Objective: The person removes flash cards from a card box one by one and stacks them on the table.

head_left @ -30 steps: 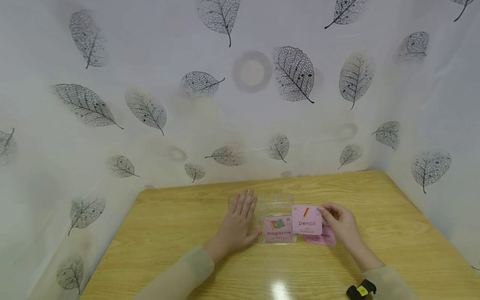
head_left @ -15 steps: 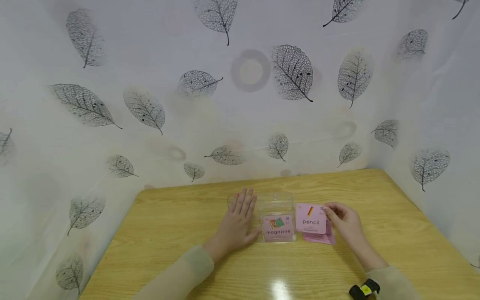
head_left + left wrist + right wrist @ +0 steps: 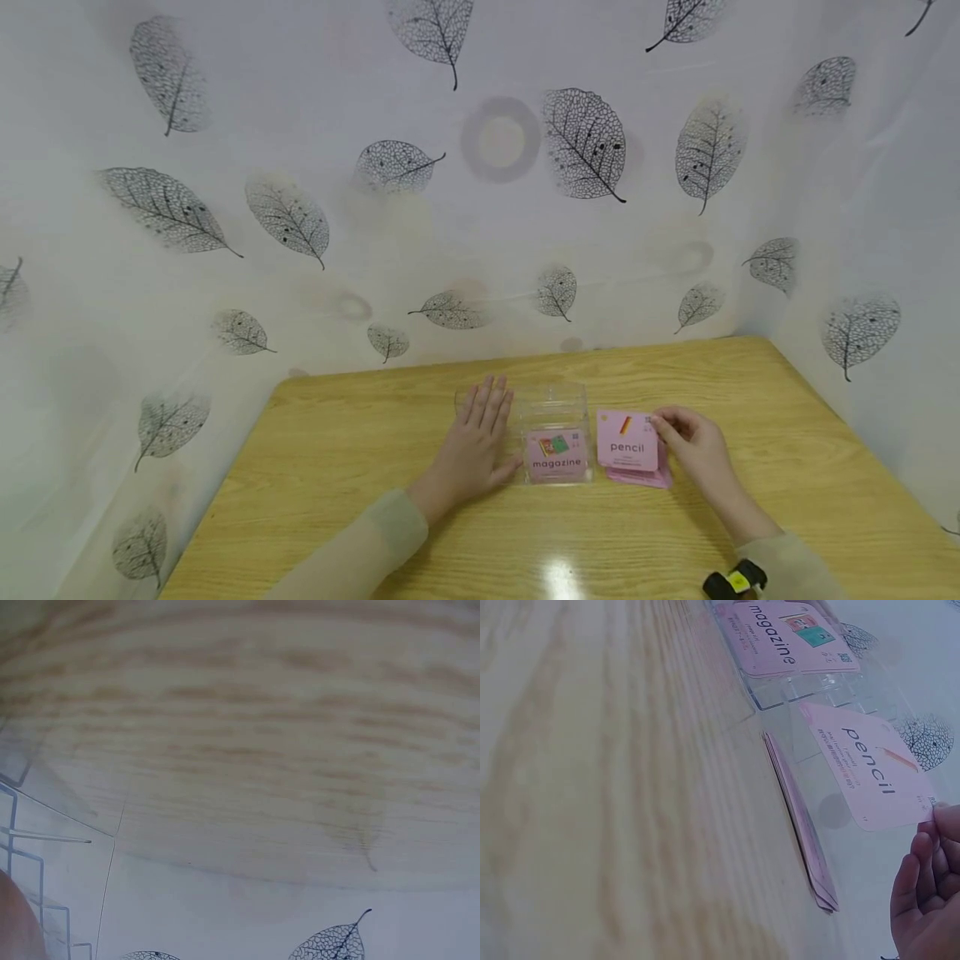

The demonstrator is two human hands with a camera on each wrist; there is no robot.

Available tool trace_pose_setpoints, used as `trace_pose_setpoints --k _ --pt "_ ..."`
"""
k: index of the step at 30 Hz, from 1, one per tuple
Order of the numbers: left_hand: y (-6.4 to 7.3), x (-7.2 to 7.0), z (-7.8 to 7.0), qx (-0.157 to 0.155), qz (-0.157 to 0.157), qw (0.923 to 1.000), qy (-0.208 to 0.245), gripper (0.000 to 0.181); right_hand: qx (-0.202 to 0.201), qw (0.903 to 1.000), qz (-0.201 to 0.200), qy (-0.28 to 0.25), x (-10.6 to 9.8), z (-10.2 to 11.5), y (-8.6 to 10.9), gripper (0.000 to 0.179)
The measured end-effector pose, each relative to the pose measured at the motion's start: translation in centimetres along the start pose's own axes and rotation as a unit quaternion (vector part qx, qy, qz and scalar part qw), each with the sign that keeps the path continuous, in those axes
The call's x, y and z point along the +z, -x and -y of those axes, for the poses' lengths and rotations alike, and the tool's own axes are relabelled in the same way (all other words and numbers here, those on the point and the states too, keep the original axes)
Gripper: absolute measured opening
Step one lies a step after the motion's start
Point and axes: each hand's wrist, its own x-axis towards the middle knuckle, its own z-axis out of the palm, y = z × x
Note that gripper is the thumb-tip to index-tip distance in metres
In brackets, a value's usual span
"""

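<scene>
My right hand (image 3: 693, 446) pinches a pink card printed "pencil" (image 3: 627, 442) at its upper right corner. In the right wrist view this pencil card (image 3: 870, 769) is tilted up above a small stack of pink cards (image 3: 802, 825) on the table. To the left stands a clear plastic box (image 3: 552, 412) with a pink "magazine" card (image 3: 557, 458) in its front part. My left hand (image 3: 472, 450) lies flat with straight fingers over the box's clear left part, thumb tip at the box's side. The left wrist view shows only a bit of a finger (image 3: 15, 922) beside clear plastic.
The wooden table (image 3: 337, 467) meets a pale leaf-patterned cloth (image 3: 450, 233) at its back and sides. A black strap with a yellow patch (image 3: 737, 579) sits at the right wrist.
My right hand has moved the pencil card rightward, away from beside the magazine card and over the stack of pink cards. The left hand has stayed in place.
</scene>
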Motion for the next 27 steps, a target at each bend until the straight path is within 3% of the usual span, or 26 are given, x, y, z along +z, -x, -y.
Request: trace_pose_setpoints --k 27 --pt "-0.1 -0.24 -0.04 -0.001 0.005 1.0 -0.002 0.101 0.028 0.9983 0.007 0.051 -0.3 -0.44 0.27 0.022"
